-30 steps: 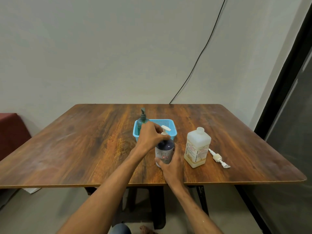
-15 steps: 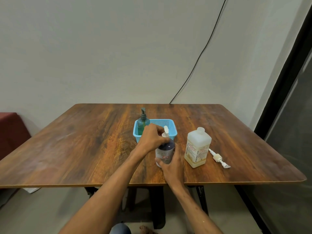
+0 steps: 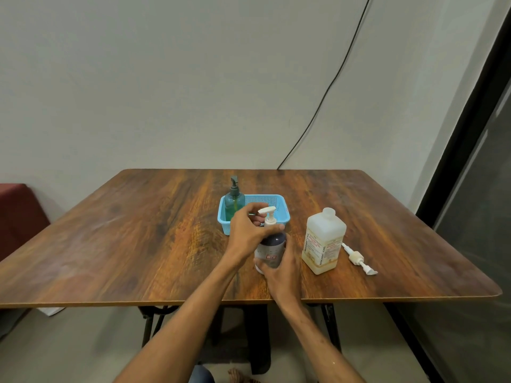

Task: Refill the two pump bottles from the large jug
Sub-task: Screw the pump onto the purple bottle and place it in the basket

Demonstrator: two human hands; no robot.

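A dark purple pump bottle (image 3: 272, 246) with a white pump head stands on the table (image 3: 138, 239) near the front edge. My right hand (image 3: 280, 275) grips its lower body from the near side. My left hand (image 3: 247, 232) curls round the white collar below the pump head. A green pump bottle (image 3: 234, 199) stands in the left end of a blue basket (image 3: 276, 205) behind. The large whitish jug (image 3: 324, 241) stands uncapped to the right, with a little yellowish liquid at its bottom. A loose white pump (image 3: 358, 259) lies right of the jug.
The table's back edge meets a plain wall, where a black cable (image 3: 326, 92) runs down. A dark doorframe and glass panel (image 3: 475, 189) stand at the right. A red seat (image 3: 19, 214) is at the far left.
My left hand has turned at the collar of the purple bottle, and the white pump nozzle has swung round from pointing right to pointing left. The right hand has kept hold of the bottle's body.
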